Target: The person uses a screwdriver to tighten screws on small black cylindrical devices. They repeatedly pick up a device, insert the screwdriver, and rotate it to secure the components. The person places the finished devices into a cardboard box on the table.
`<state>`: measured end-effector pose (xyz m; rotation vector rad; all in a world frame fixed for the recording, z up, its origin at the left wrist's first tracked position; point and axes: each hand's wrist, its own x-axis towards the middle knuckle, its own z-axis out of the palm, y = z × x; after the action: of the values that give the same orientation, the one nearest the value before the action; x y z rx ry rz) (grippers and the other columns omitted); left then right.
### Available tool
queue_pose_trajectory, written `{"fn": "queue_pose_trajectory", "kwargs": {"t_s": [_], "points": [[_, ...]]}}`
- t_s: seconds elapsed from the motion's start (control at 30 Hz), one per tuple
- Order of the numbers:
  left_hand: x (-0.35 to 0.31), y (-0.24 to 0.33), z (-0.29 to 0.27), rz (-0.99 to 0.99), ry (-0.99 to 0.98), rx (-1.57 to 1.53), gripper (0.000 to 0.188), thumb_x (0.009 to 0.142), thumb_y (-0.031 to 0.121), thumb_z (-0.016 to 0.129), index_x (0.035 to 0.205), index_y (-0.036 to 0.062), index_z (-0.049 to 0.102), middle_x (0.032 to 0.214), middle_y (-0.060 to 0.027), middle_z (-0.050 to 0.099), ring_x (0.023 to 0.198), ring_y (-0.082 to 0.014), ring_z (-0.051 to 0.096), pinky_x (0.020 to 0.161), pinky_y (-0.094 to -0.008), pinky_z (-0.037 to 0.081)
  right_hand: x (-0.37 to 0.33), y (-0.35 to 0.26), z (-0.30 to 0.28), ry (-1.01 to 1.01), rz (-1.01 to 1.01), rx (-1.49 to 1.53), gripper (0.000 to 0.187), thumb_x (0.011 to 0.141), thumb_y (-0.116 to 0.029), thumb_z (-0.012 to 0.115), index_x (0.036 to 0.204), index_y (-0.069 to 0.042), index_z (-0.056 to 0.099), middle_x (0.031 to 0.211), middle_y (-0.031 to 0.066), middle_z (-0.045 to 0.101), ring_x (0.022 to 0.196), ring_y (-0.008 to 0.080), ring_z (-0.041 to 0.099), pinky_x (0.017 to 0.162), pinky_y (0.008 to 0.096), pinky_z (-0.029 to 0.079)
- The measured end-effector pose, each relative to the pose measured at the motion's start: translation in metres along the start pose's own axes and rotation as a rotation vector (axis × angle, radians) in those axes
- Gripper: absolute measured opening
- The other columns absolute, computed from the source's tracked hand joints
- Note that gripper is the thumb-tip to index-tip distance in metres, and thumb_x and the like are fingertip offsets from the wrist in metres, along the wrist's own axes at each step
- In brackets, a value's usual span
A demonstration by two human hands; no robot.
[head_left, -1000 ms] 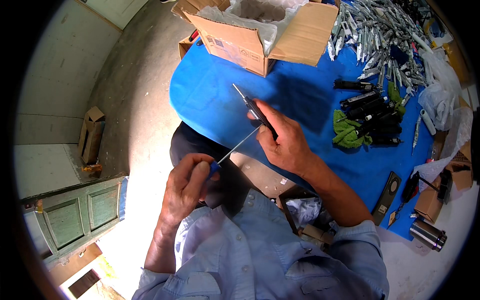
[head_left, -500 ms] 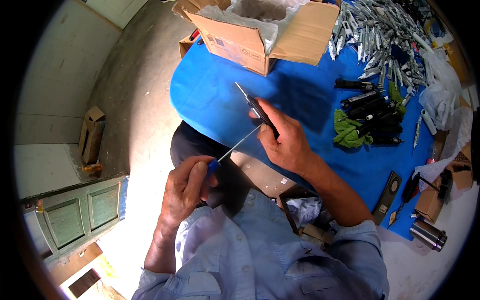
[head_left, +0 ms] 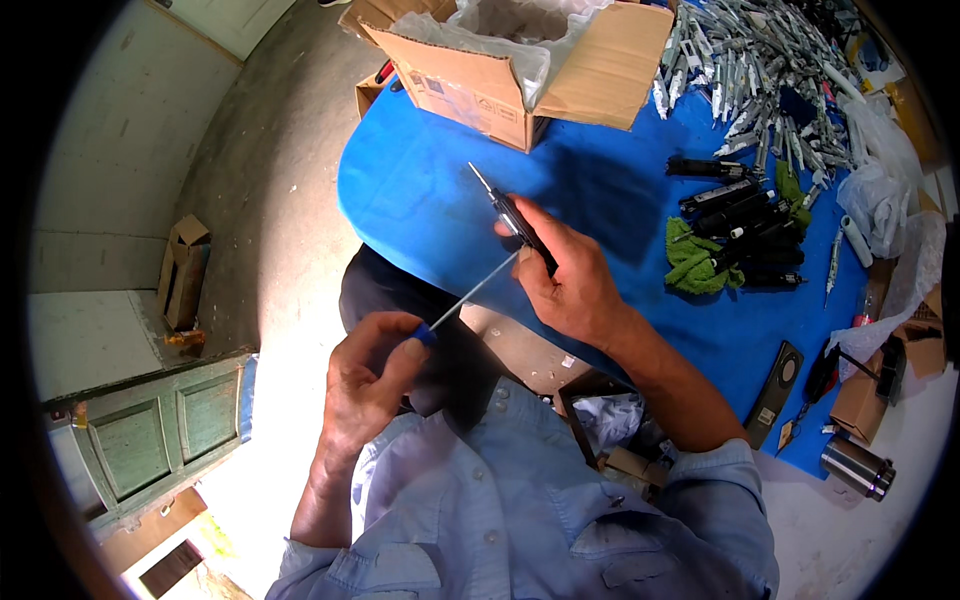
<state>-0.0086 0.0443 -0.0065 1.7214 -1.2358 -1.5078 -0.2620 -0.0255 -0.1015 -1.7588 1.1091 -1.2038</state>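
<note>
My left hand [head_left: 372, 372] is closed round the blue handle of a screwdriver [head_left: 470, 294], its thin metal shaft slanting up to the right. The shaft's tip meets the side of a slim black tool body [head_left: 523, 228] with a narrow metal rod sticking out of its upper end. My right hand [head_left: 572, 275] grips that black body, with the thumb beside the spot the screwdriver touches. Exactly where the tip seats is hidden by the thumb. Both hands are over the near edge of the blue-covered table [head_left: 420, 190].
An open cardboard box [head_left: 460, 90] lined with plastic stands at the far edge. To the far right lies a heap of grey pen-like parts [head_left: 750, 70]. Several black bodies [head_left: 745, 215] rest on a green cloth [head_left: 695, 262]. A steel cylinder [head_left: 855, 468] lies at the right.
My left hand's fingers and thumb have shifted round the screwdriver handle, the thumb now lying along it. My right hand and the black body have hardly moved.
</note>
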Motion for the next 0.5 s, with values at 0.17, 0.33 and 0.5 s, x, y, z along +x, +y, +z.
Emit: {"fn": "queue_pose_trajectory", "kwargs": {"t_s": [0.17, 0.33, 0.5], "points": [[0.01, -0.004, 0.014, 0.29, 0.088, -0.041, 0.021, 0.096, 0.013, 0.076, 0.113, 0.0013, 0.07, 0.088, 0.0008, 0.069, 0.076, -0.0055, 0.06, 0.069, -0.0227, 0.048, 0.0, 0.002, 0.0, 0.011, 0.0, 0.041, 0.058, 0.093, 0.009, 0.052, 0.15, 0.002, 0.051, 0.114, 0.0175, 0.075, 0.075, 0.0175, 0.072, 0.075, 0.0331, 0.06], [0.043, 0.003, 0.052, 0.293, 0.092, -0.005, 0.015, 0.098, 0.015, 0.077, 0.101, 0.0, 0.072, 0.078, 0.005, 0.061, 0.073, -0.0024, 0.052, 0.064, -0.0231, 0.044, -0.001, -0.002, -0.001, 0.006, -0.009, 0.022, 0.058, 0.093, 0.008, 0.054, 0.151, 0.003, 0.05, 0.117, 0.0181, 0.074, 0.082, 0.0196, 0.073, 0.079, 0.0339, 0.059], [0.07, 0.008, 0.084, 0.272, 0.097, -0.086, 0.018, 0.101, 0.018, 0.075, 0.105, 0.0009, 0.075, 0.073, 0.006, 0.06, 0.063, -0.0018, 0.051, 0.056, -0.0216, 0.042, -0.001, 0.0, -0.001, 0.019, -0.053, -0.044, 0.058, 0.093, 0.005, 0.056, 0.15, 0.007, 0.048, 0.128, 0.029, 0.068, 0.114, 0.0455, 0.069, 0.099, 0.0454, 0.055]]}}
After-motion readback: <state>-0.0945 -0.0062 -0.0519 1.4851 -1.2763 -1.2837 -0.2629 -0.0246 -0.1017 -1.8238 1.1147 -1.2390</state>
